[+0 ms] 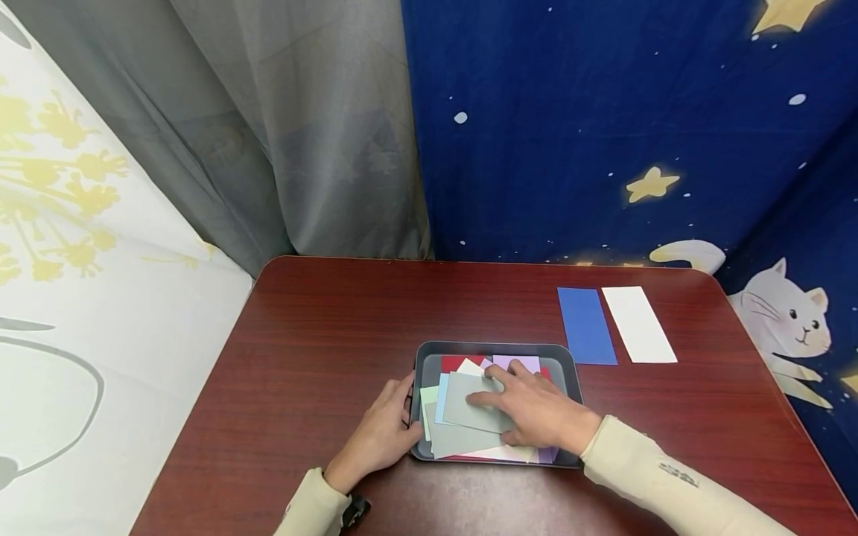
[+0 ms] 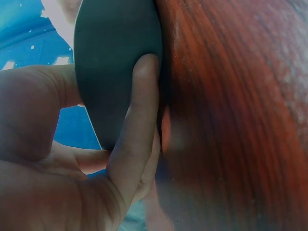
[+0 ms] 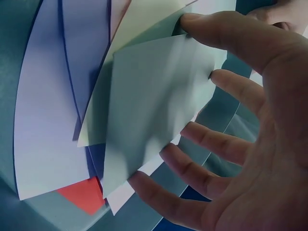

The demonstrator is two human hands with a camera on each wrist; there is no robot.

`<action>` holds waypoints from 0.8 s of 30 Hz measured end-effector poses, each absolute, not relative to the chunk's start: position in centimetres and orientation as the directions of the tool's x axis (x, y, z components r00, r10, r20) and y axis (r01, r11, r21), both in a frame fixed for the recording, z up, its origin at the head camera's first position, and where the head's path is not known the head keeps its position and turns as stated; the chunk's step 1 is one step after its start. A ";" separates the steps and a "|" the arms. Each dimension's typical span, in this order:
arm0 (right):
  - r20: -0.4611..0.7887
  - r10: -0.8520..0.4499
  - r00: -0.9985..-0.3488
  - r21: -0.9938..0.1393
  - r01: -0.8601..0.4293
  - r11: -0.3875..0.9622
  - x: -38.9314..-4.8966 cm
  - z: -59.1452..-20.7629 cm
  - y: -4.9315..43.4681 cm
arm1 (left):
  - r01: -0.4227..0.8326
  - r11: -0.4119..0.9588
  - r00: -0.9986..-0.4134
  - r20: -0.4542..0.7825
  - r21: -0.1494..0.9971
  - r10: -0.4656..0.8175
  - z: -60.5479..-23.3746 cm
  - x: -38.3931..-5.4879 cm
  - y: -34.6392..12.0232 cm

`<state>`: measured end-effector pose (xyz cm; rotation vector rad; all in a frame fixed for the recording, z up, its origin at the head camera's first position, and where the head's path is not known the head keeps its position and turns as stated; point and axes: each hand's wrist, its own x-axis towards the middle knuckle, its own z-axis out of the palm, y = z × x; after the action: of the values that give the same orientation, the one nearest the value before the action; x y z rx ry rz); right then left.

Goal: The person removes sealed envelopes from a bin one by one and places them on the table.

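Observation:
A dark grey tray (image 1: 496, 348) on the table holds a loose pile of coloured cards. My left hand (image 1: 380, 427) grips the tray's left wall, its fingers along the outside; the left wrist view shows a fingertip (image 2: 146, 67) pressed against the dark wall. Over the pile, my right hand (image 1: 536, 411) holds a grey card (image 1: 465, 402), fingers spread across it. In the right wrist view the thumb (image 3: 221, 29) lies by one edge of this card (image 3: 144, 110) and the other fingertips along another. Under it lie light blue, pale green, cream, red and purple cards.
Beyond the tray at the right, a blue card (image 1: 588, 327) and a white card (image 1: 640, 325) lie side by side on the reddish-brown table (image 1: 322, 320). Grey and blue curtains (image 1: 536, 186) hang behind the far edge. A white patterned cloth (image 1: 121, 313) is at the left.

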<state>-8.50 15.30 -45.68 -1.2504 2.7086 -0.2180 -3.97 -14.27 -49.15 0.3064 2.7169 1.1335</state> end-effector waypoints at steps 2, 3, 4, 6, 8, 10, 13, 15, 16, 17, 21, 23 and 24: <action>-0.065 -0.765 -0.641 -0.198 -0.743 0.640 -8.6 -45.6 15.4 | 0.120 0.687 -0.962 -0.087 0.716 0.258 -49.1 -4.0 -14.3; -0.063 -0.764 -0.642 -0.199 -0.742 0.640 -8.6 -45.6 15.5 | 0.120 0.687 -0.962 -0.087 0.717 0.258 -49.1 -4.0 -14.3; -0.059 -0.764 -0.643 -0.198 -0.743 0.640 -8.6 -45.6 15.5 | 0.120 0.687 -0.962 -0.087 0.717 0.259 -49.1 -4.0 -14.3; -0.057 -0.761 -0.647 -0.196 -0.740 0.643 -8.6 -45.5 15.7 | 0.121 0.686 -0.962 -0.086 0.718 0.260 -49.1 -4.0 -14.3; -0.055 -0.756 -0.652 -0.197 -0.735 0.649 -8.7 -45.4 15.8 | 0.124 0.685 -0.962 -0.083 0.718 0.261 -49.1 -4.0 -14.3; -0.057 -0.749 -0.660 -0.200 -0.728 0.656 -8.7 -45.3 15.9 | 0.124 0.684 -0.962 -0.083 0.719 0.262 -49.1 -4.0 -14.3; -0.049 -0.741 -0.670 -0.205 -0.719 0.664 -8.8 -45.1 16.2 | 0.124 0.684 -0.962 -0.083 0.719 0.262 -49.0 -4.0 -14.3; -0.041 -0.737 -0.675 -0.201 -0.717 0.668 -8.9 -44.9 16.3 | 0.124 0.684 -0.962 -0.083 0.719 0.262 -49.0 -4.0 -14.3; -0.035 -0.735 -0.677 -0.199 -0.716 0.669 -8.9 -44.9 16.4 | 0.124 0.685 -0.962 -0.084 0.718 0.261 -49.0 -4.0 -14.3; -0.028 -0.735 -0.677 -0.196 -0.717 0.668 -8.9 -44.9 16.5 | 0.124 0.685 -0.962 -0.084 0.718 0.261 -49.0 -4.0 -14.3; -0.010 -0.732 -0.681 -0.188 -0.718 0.670 -9.1 -44.8 16.7 | 0.122 0.688 -0.962 -0.085 0.715 0.258 -49.1 -4.0 -14.2; -0.003 -0.728 -0.686 -0.186 -0.715 0.674 -9.2 -44.7 16.9 | 0.122 0.690 -0.963 -0.084 0.713 0.258 -49.1 -4.0 -14.2; 0.000 -0.726 -0.688 -0.183 -0.714 0.676 -9.3 -44.7 17.0 | 0.122 0.691 -0.963 -0.084 0.712 0.257 -49.1 -4.0 -14.2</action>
<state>-9.27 16.98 -44.74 -1.2089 2.8092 -0.2595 -4.01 -14.21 -49.11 0.3083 2.7234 1.1272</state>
